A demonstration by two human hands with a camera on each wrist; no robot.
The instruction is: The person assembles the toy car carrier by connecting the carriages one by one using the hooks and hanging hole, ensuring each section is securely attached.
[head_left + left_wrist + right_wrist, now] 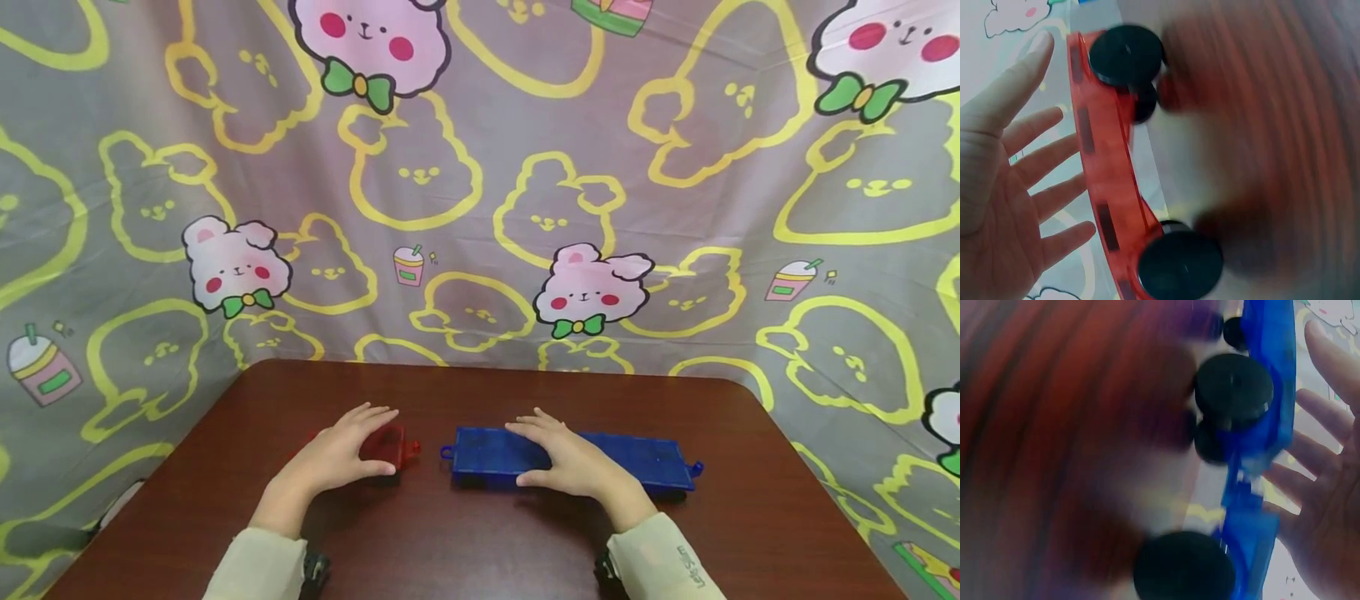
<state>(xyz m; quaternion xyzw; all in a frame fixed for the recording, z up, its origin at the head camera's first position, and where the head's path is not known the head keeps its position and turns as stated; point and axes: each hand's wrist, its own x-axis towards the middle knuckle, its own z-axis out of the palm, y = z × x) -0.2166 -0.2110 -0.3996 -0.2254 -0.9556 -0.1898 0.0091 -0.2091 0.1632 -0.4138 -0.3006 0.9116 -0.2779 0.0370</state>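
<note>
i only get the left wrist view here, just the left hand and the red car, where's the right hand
Observer: In the head view, the right hand is at a blue car, fingers spread.
Operator: is that one joined to the red car
Observer: No, the head view shows a gap between it and the red car.
Operator: does the blue one have wheels too
Observer: Yes, the right wrist view shows black wheels on it.
</note>
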